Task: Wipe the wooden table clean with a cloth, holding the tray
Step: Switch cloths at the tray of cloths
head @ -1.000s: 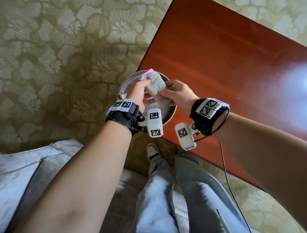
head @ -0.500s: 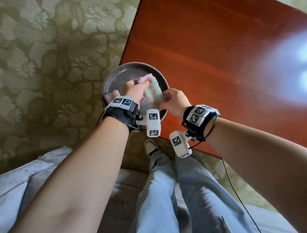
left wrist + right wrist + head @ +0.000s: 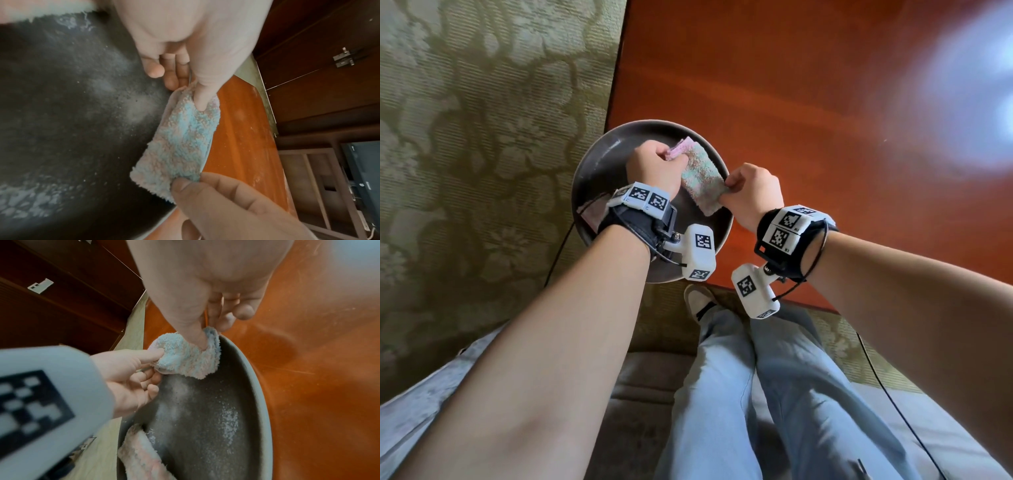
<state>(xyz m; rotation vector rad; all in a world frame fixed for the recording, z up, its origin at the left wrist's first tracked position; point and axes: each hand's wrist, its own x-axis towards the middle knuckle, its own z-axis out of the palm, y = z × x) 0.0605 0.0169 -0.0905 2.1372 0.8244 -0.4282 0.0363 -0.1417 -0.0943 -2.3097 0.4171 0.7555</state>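
Note:
A round dark tray (image 3: pixel 599 161), dusted with white powder (image 3: pixel 61 113), sits at the near left corner of the reddish wooden table (image 3: pixel 808 113) and overhangs its edge. A fluffy pink-and-blue cloth (image 3: pixel 702 181) is stretched over the tray's right side between both hands. My left hand (image 3: pixel 671 158) pinches its far end, thumb on top (image 3: pixel 202 100). My right hand (image 3: pixel 729 187) pinches the near end at the tray's rim (image 3: pixel 257 386); the thumb presses into the cloth (image 3: pixel 185 356). Neither hand holds the tray.
A further piece of pink fluffy cloth (image 3: pixel 139 451) lies on the tray's near left rim; I cannot tell if it is the same cloth. Patterned green carpet (image 3: pixel 482 137) lies left of the table. My legs and a sofa edge (image 3: pixel 431 394) are below.
Both hands have kept hold of the cloth over the tray. My left hand has shifted to the cloth's far end, and the cloth now lies straighter between the hands.

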